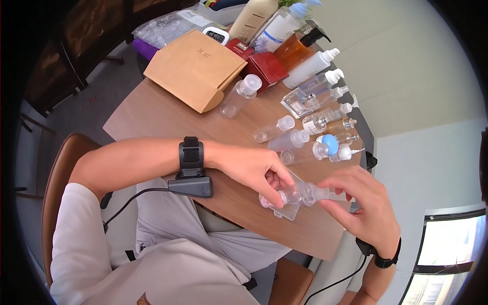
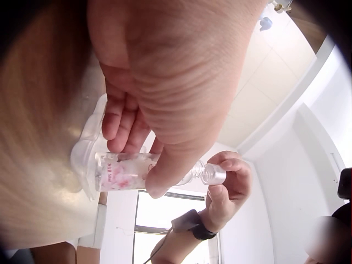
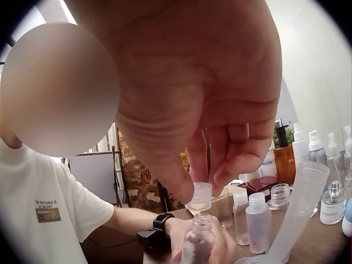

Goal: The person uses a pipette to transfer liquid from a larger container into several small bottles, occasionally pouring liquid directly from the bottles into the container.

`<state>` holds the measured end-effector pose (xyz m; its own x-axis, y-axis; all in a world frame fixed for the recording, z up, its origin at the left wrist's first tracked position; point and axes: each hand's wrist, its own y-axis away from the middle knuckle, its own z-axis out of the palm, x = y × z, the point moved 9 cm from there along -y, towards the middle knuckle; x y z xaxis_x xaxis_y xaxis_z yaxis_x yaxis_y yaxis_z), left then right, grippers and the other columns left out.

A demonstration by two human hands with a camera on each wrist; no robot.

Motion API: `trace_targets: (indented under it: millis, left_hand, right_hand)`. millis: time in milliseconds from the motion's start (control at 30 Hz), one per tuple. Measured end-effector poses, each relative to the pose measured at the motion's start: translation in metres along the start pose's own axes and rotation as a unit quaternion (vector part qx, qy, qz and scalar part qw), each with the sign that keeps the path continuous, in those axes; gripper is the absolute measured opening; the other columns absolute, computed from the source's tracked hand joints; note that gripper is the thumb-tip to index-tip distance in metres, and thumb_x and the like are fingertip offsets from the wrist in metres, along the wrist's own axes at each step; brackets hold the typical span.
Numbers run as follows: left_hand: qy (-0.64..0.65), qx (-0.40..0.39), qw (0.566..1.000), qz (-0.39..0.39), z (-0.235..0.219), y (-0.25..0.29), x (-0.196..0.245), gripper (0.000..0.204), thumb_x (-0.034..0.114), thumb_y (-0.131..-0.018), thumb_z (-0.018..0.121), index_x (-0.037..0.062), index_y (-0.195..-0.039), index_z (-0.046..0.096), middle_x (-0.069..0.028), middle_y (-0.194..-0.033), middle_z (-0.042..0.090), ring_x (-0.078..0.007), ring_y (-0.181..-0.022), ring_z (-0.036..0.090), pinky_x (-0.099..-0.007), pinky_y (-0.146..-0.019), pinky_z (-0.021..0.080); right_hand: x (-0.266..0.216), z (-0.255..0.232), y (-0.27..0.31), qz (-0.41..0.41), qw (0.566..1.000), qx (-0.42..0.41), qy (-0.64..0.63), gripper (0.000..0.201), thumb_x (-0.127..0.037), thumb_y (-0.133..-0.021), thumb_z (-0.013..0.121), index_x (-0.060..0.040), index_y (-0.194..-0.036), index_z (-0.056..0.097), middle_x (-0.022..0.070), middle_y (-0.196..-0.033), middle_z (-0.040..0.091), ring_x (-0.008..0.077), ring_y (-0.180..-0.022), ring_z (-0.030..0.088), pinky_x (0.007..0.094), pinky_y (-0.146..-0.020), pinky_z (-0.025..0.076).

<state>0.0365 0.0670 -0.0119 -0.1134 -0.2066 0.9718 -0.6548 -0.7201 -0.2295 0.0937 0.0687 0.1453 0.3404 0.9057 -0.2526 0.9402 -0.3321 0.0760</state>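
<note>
My left hand grips a small clear bottle with a pink floral print, thumb on one side and fingers on the other. The bottle's threaded neck is uncovered and points toward my right hand. Between the thumb and fingers of that hand is a small translucent cap, held just off the neck's mouth in the right wrist view. Under the bottle's base lies a clear plastic case on the table; its translucent raised part shows in the right wrist view.
Several clear bottles stand close beyond my hands, among them a blue-topped one and a larger flip-cap bottle. A cardboard box, a white timer, red boxes and an amber pump bottle are farther back on the wooden table.
</note>
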Motion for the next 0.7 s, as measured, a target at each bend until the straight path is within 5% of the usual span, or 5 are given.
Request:
trace_targets:
  millis: [433,600,700]
  left_hand:
    - [-0.019,0.001,0.998,0.062,0.002,0.002,0.004,0.040,0.023,-0.085,0.078,-0.0001,-0.116,0.069,-0.0046,-0.081,0.067,-0.0093,-0.072,0.062,-0.0261,-0.063,0.048]
    - [-0.042,0.007,0.998,0.055,0.000,0.002,0.002,0.040,0.025,-0.084,0.079,-0.0003,-0.114,0.069,-0.0051,-0.085,0.066,-0.0102,-0.072,0.062,-0.0262,-0.063,0.048]
    - [-0.038,0.009,0.998,0.057,0.000,0.002,0.002,0.040,0.030,-0.085,0.076,-0.0007,-0.109,0.070,-0.0023,-0.079,0.062,-0.0088,-0.070,0.057,-0.0262,-0.063,0.045]
  right_hand:
    - [0.000,0.022,-0.014,0.003,0.996,-0.086,0.026,0.024,-0.013,-0.079,0.078,-0.0056,-0.100,0.069,0.0075,-0.088,0.067,0.0245,-0.077,0.061,0.0350,-0.064,0.051]
    - [0.014,0.037,-0.011,0.029,0.965,-0.173,0.197,0.026,-0.027,-0.081,0.077,-0.0041,-0.090,0.069,0.0103,-0.081,0.066,0.0262,-0.073,0.063,0.0352,-0.062,0.051]
    - [0.002,0.019,-0.013,-0.001,0.993,-0.065,0.103,0.024,-0.023,-0.081,0.077,-0.0046,-0.093,0.066,0.0093,-0.080,0.065,0.0267,-0.074,0.063,0.0360,-0.063,0.051]
